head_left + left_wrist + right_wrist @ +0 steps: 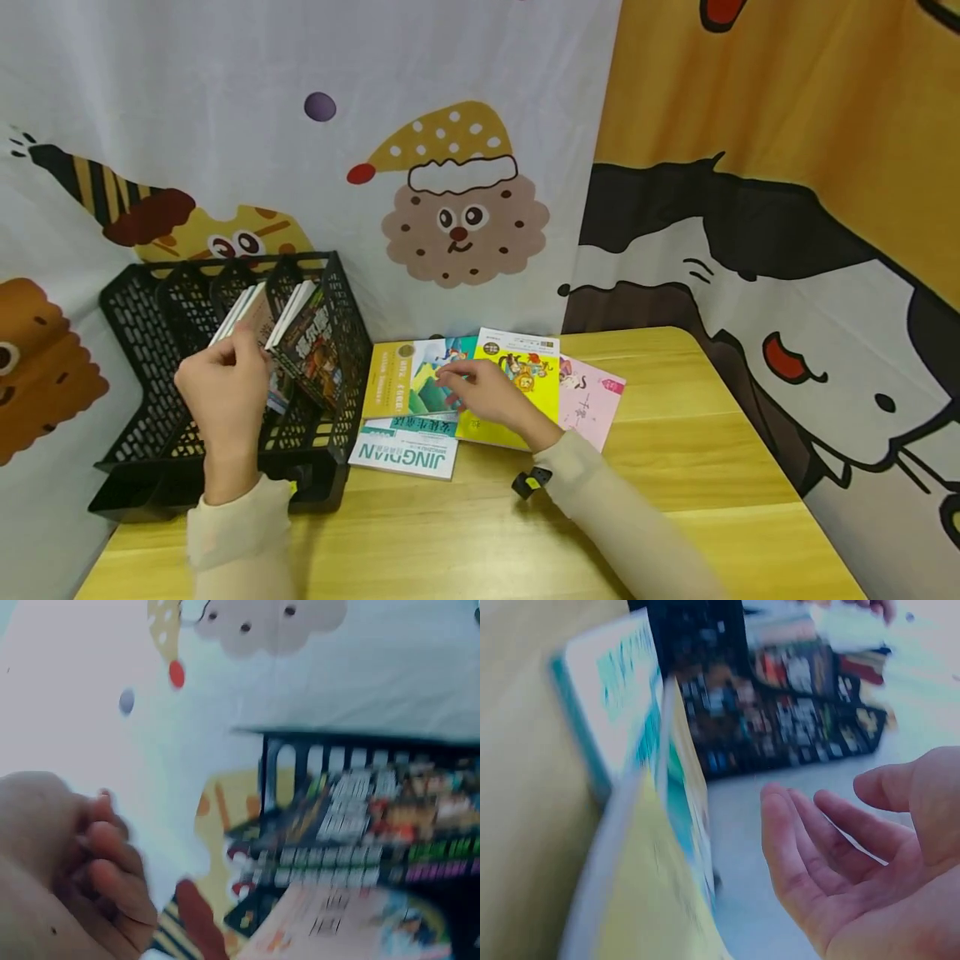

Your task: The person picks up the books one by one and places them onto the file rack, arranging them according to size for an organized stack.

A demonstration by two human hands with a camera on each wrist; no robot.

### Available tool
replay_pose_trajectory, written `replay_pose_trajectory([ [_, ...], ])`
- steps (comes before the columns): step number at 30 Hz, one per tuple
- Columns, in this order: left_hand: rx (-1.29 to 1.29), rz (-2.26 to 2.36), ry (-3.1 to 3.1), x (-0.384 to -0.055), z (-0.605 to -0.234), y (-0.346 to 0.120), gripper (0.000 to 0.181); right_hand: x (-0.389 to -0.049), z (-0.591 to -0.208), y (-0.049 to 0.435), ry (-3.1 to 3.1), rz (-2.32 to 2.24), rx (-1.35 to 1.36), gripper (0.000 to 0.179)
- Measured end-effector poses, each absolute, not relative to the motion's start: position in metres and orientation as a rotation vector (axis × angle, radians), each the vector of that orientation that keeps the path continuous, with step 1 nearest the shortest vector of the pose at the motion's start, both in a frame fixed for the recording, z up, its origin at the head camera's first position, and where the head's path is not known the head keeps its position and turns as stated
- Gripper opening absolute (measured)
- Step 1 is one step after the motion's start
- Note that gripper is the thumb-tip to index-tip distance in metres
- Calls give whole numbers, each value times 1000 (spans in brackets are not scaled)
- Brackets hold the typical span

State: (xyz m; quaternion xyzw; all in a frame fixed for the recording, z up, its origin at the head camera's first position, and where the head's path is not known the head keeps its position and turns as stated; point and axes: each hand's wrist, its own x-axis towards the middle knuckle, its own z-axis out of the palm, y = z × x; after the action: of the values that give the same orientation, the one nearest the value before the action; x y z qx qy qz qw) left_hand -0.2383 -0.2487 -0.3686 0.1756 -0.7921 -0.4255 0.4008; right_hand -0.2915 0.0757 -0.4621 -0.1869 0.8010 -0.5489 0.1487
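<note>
My left hand (223, 396) is raised in front of a black file rack (351, 333). Its fingers are loosely curled with nothing in them, and the left wrist view shows a gap between them and the books. Dark-covered comic books (311, 350) and a pale pinkish book (330, 922) stand tilted in the rack. My right hand (491, 396) hovers over the books on the table, fingers relaxed and thumb apart, holding nothing. Below it lie a yellow book (543, 379) and a yellow-and-green book (386, 379), overlapping a white-and-teal book (405, 454) and a pink book (592, 400).
The rack stands at the left end of the wooden table (675, 467), with low trays (142, 492) along its front. Behind the table hangs a cartoon-printed curtain (465, 67). A black band (531, 482) is on the right wrist.
</note>
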Motion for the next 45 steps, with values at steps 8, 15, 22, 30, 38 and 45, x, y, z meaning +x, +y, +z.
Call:
replay_pose_trajectory([
  [8, -7, -1087, -1905, -248, -378, -205, 50, -306, -463, 153, 2547, -1442, -274, 41],
  [15, -151, -1142, -2098, -266, -406, -146, 41, -311, -461, 205, 2627, -1200, -68, 45],
  [22, -120, -1102, -2501, -288, -455, -96, 33, -317, -466, 227, 2607, -1038, 106, 53],
  [30, -128, -943, -2784, -287, -482, -77, 37, -325, -478, 225, 2586, -1023, 168, 55],
  [38, -72, -753, -3049, -280, -483, -71, 58, -328, -478, 222, 2582, -965, 255, 50],
  [45, -19, -1145, -3090, -282, -486, -68, 58, -329, -478, 222, 2580, -984, 243, 49],
])
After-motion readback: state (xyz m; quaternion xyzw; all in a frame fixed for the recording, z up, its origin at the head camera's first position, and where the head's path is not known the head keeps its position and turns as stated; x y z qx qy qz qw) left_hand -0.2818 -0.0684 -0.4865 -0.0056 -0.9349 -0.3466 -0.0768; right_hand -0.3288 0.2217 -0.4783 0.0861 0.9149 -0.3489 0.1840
